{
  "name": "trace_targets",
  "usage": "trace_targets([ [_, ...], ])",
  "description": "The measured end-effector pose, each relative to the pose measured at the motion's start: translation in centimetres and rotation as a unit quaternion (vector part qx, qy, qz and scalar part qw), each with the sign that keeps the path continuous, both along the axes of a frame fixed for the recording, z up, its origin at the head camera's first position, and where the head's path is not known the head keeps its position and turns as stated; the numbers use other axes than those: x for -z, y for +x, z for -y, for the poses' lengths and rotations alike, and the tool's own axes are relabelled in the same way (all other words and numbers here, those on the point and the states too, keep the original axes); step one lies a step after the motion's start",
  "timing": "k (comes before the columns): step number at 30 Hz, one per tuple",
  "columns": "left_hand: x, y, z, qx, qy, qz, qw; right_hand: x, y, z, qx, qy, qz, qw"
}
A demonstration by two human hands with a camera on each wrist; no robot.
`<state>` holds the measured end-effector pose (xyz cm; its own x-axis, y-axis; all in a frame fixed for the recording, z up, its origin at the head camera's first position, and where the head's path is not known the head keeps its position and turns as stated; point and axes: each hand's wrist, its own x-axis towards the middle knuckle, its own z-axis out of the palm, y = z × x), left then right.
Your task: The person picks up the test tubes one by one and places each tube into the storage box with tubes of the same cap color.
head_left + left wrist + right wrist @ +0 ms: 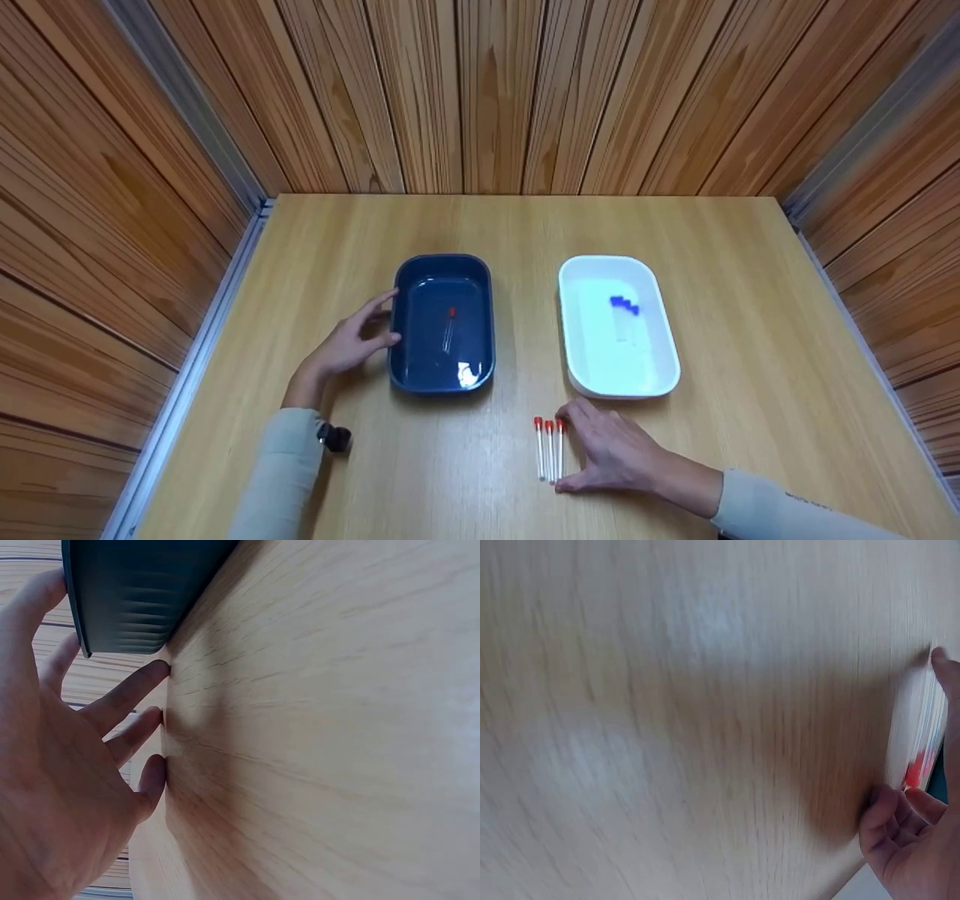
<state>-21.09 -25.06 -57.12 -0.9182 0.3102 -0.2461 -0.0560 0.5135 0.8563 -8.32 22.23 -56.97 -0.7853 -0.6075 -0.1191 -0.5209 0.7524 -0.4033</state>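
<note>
Three red-capped test tubes (550, 451) lie side by side on the table, caps pointing away. Just right of them is my right hand (611, 450), thumb by the lower ends and fingertips by the caps. The right wrist view shows that hand (911, 840) with the thumb apart from the curved fingers and the red caps (915, 769) between. My left hand (349, 343) touches the left side of a dark blue tray (442, 386), fingers spread. In the left wrist view two fingers of the left hand (64, 765) meet the tray's rim (75, 607).
One red-capped tube (449, 330) lies inside the blue tray. A white tray (622, 379) stands to its right and holds several blue-capped tubes (624, 305). Wood-panelled walls (495, 97) enclose the table (525, 225) at the back and both sides.
</note>
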Motion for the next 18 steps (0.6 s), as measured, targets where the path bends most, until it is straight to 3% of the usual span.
trace_targets([
  [18, 0.25, -0.08, 0.12, 0.010, 0.002, -0.016, 0.9998, -0.09, 0.12, 0.00, -0.002, 0.005, -0.008, 1.0000],
])
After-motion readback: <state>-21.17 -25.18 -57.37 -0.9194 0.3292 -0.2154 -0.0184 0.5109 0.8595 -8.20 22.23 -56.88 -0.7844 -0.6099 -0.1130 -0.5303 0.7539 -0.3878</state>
